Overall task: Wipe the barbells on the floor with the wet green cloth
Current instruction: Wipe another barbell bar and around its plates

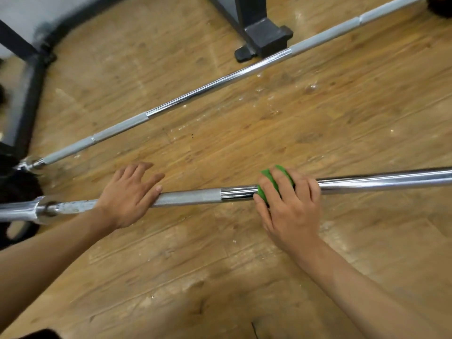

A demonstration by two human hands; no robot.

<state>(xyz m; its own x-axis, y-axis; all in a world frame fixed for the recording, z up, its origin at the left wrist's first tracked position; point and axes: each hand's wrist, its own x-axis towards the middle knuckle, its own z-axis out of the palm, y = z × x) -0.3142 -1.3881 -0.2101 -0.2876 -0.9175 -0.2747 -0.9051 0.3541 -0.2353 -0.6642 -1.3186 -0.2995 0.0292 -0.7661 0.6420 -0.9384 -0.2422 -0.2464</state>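
Note:
Two chrome barbells lie on the wooden floor. The near barbell (pixel 367 183) runs left to right across the middle of the view. My right hand (pixel 291 206) grips the green cloth (pixel 267 182), which is wrapped round the near barbell's shiny shaft. My left hand (pixel 127 196) rests flat on that bar's knurled grey section, fingers straight and spread. The far barbell (pixel 195 94) lies diagonally from lower left to upper right, untouched by either hand.
A black rack foot (pixel 265 40) stands just behind the far barbell. A dark metal frame (pixel 27 99) runs down the left edge, with black weight plates (pixel 17 189) at both bars' left ends. Water drops (pixel 310 88) speckle the floor between the bars.

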